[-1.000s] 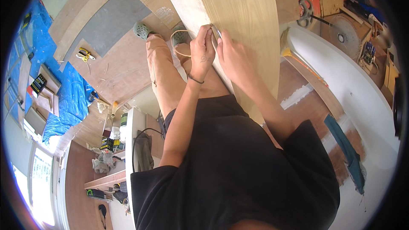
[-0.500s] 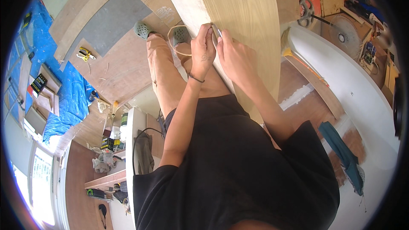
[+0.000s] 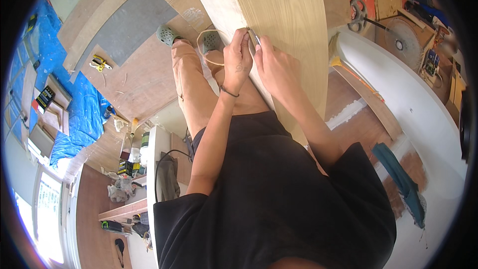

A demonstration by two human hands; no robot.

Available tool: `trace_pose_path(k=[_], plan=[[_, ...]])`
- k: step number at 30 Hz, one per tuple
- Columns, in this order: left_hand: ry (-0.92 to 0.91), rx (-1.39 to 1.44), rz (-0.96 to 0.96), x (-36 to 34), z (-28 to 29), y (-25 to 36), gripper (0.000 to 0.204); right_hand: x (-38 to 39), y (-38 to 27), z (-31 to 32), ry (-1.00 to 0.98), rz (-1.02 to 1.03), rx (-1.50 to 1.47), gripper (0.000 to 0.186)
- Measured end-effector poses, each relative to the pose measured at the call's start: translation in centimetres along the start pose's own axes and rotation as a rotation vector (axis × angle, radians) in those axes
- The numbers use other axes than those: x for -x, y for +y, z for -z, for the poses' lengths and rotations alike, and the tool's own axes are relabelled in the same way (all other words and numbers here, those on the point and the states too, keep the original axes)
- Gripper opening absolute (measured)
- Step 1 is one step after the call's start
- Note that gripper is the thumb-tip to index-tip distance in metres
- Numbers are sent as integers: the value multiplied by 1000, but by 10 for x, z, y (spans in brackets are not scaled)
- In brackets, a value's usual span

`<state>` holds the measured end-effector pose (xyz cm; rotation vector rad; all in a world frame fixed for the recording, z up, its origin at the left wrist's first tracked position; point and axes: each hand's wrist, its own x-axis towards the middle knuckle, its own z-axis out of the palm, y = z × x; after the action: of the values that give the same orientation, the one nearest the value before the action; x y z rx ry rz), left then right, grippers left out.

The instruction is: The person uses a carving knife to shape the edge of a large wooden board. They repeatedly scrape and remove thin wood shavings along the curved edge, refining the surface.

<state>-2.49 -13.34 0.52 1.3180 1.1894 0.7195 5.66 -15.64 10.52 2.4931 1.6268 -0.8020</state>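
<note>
Where the left hand (image 3: 236, 61) and the right hand (image 3: 275, 67) come close together at the upper centre of the frame, the left is closed, apparently pinching a thin strip (image 3: 214, 63) whose pale loop extends leftward, in front of a grey-green shoe (image 3: 212, 41). The right grasps a slim silvery tool (image 3: 257, 39), too small to identify, at the left edge of a wooden board (image 3: 286, 15). Yellow-handled pliers (image 3: 101, 63) lie on the floor (image 3: 144, 67) at upper left, well apart. Judged from this arrangement, the chief hazard is a slip: should the tool skid under excess pressure, it could nick the left thumb or scratch the board's grained face. A second concerns the strip: bent too tightly, it could crack; pinched too loosely, it could spring free.
</note>
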Motion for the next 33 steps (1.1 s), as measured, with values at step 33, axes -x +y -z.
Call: trace_pose_path(k=[33], plan=[[-11,27,-8,14,-6,-8,7,19,8,3,8,-33,-15,16]])
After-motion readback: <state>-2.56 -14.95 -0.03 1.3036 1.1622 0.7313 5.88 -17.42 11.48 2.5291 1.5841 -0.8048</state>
